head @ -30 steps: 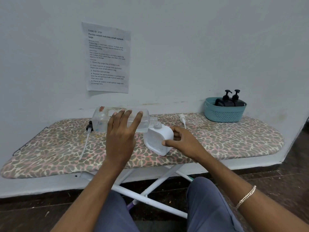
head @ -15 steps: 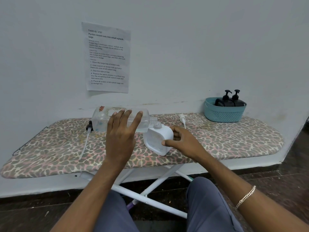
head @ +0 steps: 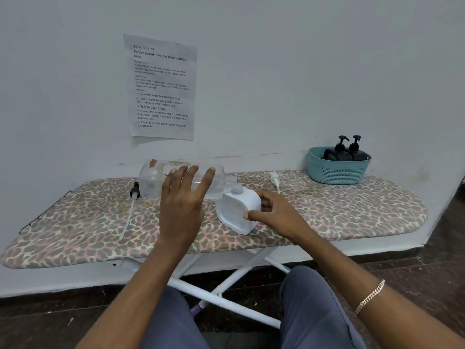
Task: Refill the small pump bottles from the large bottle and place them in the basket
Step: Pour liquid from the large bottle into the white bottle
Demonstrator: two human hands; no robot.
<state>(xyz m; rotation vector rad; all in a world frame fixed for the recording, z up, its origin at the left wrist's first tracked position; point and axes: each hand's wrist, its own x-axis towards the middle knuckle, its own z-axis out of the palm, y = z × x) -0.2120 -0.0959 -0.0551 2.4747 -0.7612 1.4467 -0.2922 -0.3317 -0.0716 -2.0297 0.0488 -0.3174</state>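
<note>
My left hand (head: 182, 205) grips a large clear bottle (head: 156, 178) held nearly level, its open neck at the mouth of a small white bottle (head: 232, 212). The white bottle stands tilted on the ironing board (head: 339, 212), and my right hand (head: 274, 215) holds it by its right side, thumb in front and fingers behind. Its cap is off. A white pump head (head: 275, 180) lies on the board behind it. A teal basket (head: 337, 170) at the back right holds two black pump bottles (head: 346, 152).
A black pump head with a long white tube (head: 129, 210) lies on the board at the left. A printed sheet (head: 162, 88) hangs on the wall behind. Below the board are its white legs (head: 226, 283) and my knees.
</note>
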